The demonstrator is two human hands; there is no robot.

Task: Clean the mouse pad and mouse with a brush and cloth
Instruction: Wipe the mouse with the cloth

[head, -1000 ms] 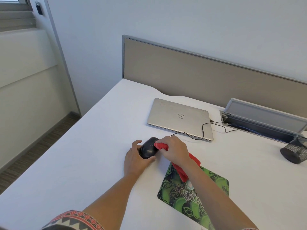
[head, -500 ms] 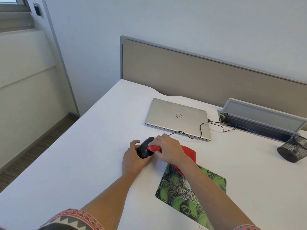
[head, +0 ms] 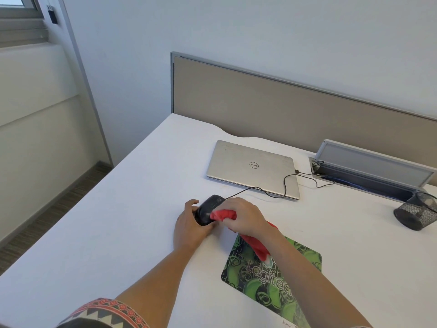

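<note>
Left hand [head: 189, 229] fingers curl round the mouse [head: 209, 209], pinning it on the desk [head: 118, 221]. Right hand [head: 243, 217] fingers pinch the bunched red cloth [head: 223, 214] against the mouse's right side. Since a second ago the cloth has slid off the top toward the rear, so the buttons now show. Mouse wiping is mid-stroke. Mouse pad [head: 255, 285] lies under the right wrist, behind those fingers. No brush is visible.

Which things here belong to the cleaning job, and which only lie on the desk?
Job: mouse, held by the left hand; red cloth, gripped by the right hand; mouse pad.
Lying about: laptop; mesh cup; cable box.
</note>
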